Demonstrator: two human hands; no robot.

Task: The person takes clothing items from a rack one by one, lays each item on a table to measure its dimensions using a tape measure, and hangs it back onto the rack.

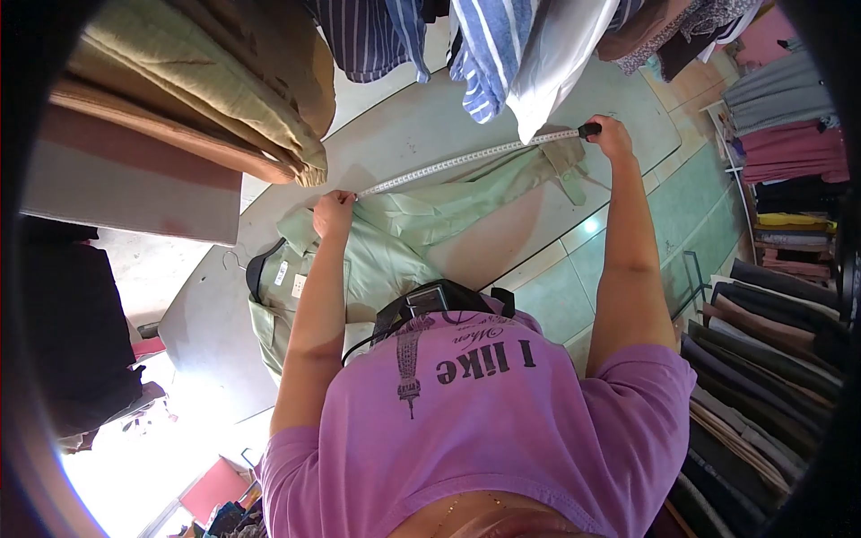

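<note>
A white tape measure (466, 161) is stretched taut between my two hands. My left hand (334, 213) pinches one end of it near the shoulder of a light green shirt (386, 260). At the far end, my right hand (613, 137) is closed on the tape's dark case (589, 131), close to the cuff (565, 170). Below the tape, the shirt's long sleeve (475, 193) lies extended on a pale table (632, 112). A black hanger (262, 269) with a metal hook sits in the shirt's collar, and small white tags show nearby.
Brown and khaki garments (197, 81) hang at the upper left, striped and white ones (529, 54) overhead. Black clothing (72, 323) hangs at left. Folded clothes (794, 152) fill a shelf at right, above a row of hanging trousers (762, 359). A tiled floor (556, 291) borders the table.
</note>
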